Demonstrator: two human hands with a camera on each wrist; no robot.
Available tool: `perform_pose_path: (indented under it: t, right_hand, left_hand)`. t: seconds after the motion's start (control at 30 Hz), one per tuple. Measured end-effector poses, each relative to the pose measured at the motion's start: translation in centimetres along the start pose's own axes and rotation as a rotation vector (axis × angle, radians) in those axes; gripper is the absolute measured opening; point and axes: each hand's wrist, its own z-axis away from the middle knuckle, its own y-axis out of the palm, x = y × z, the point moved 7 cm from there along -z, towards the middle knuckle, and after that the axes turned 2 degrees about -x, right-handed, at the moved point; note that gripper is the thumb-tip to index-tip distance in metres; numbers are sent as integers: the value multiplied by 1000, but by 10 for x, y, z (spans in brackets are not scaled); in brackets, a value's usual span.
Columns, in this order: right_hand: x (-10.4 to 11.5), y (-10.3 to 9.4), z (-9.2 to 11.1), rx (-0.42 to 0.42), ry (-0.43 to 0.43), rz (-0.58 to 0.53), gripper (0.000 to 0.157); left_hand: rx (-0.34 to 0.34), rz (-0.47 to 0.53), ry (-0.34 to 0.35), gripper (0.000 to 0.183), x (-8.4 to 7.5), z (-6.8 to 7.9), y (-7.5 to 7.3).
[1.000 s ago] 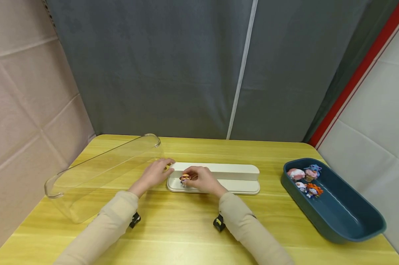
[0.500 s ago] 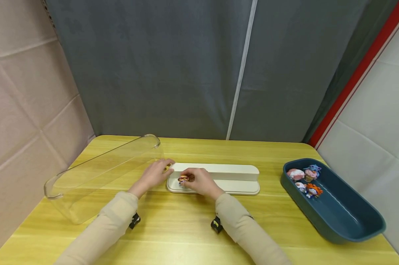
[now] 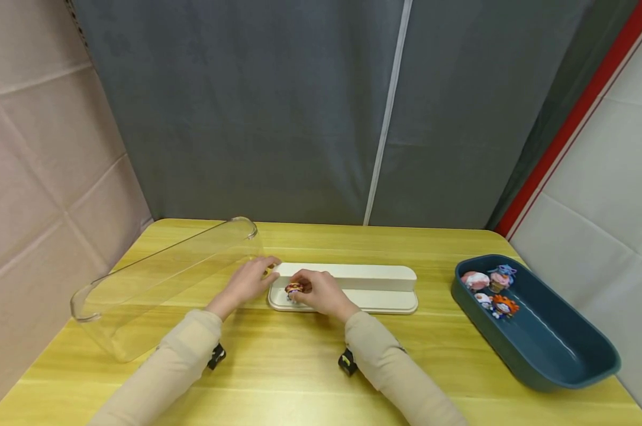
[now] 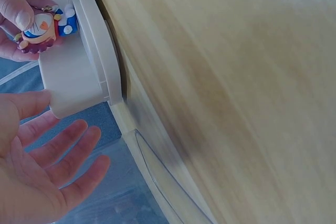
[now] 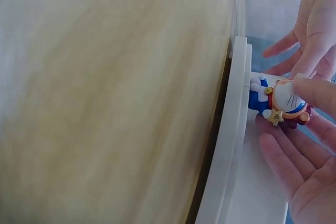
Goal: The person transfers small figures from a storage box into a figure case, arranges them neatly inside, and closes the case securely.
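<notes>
My right hand [image 3: 327,293] pinches a small cartoon cat figurine [image 5: 286,98] between thumb and fingers. The figurine has a white whiskered face, a blue body, an orange-red hood and a yellow star. It stands at the left end of a long white stepped display base [image 3: 376,299], on the lower step, in front of the raised one. My left hand [image 3: 248,278] is at the base's left end, its fingertips right at the edge. In the left wrist view, the left hand's fingers [image 4: 68,156] spread loosely and hold nothing.
A clear plastic cover [image 3: 166,278] lies at an angle on the left of the wooden table [image 3: 278,378]. At the right, a dark blue bin [image 3: 555,331] holds several small figurines [image 3: 504,306]. A grey curtain [image 3: 257,118] hangs behind the table.
My right hand has shifted slightly left with the figurine, nearer the left end of the base. The left hand stays in place.
</notes>
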Motion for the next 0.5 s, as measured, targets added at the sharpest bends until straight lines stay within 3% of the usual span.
perform_pose_path:
  t: [0.5]
  right_hand:
    - [-5,0,2,27,33,-69,27]
  left_hand:
    - [9,7,-19,29,0,1,0]
